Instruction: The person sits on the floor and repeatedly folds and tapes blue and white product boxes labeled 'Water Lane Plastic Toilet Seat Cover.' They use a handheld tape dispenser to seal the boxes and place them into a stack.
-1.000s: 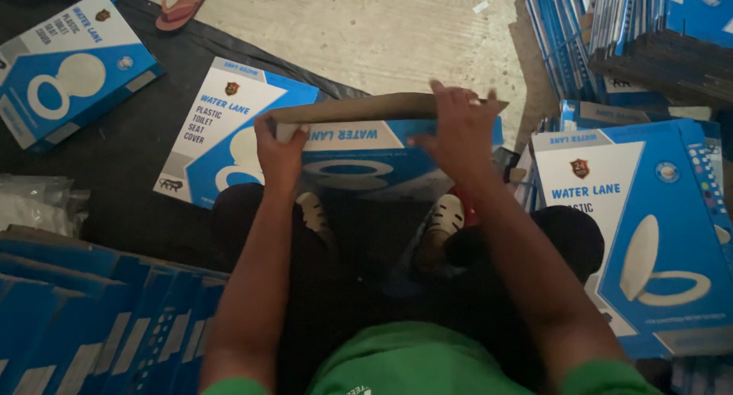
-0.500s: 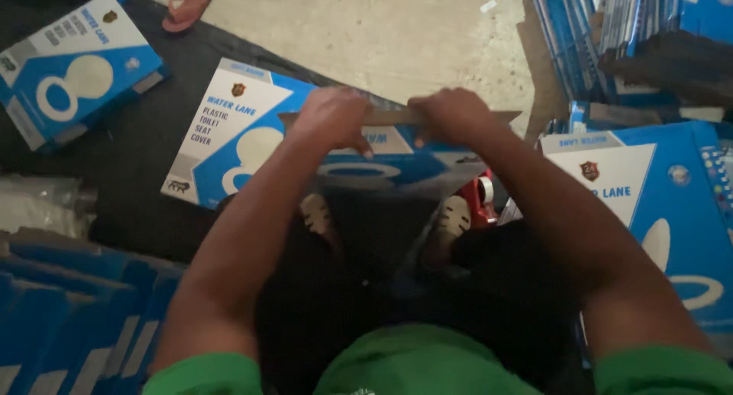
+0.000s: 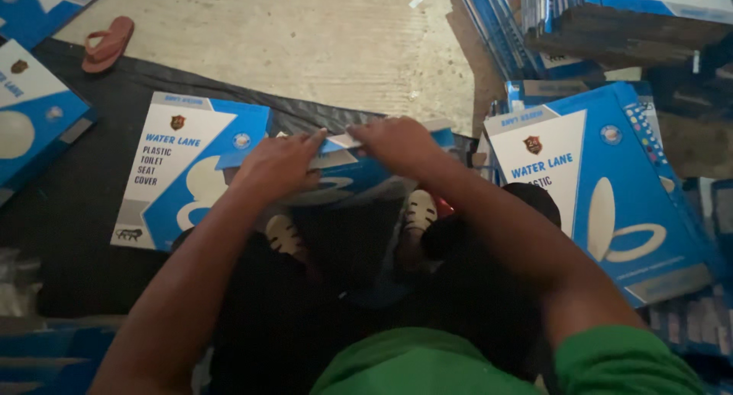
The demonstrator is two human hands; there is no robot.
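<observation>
- We press our left hand (image 3: pixel 279 166) and right hand (image 3: pixel 397 141), fingers narrow, on the flap of a blue carton (image 3: pixel 359 177) over our knees.
- Flat carton (image 3: pixel 179 177) lies left; another carton (image 3: pixel 603 189) right.
- Red sandal (image 3: pixel 107 44) on far floor.

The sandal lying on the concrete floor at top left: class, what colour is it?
The sandal is reddish pink, seen best in the head view.
</observation>
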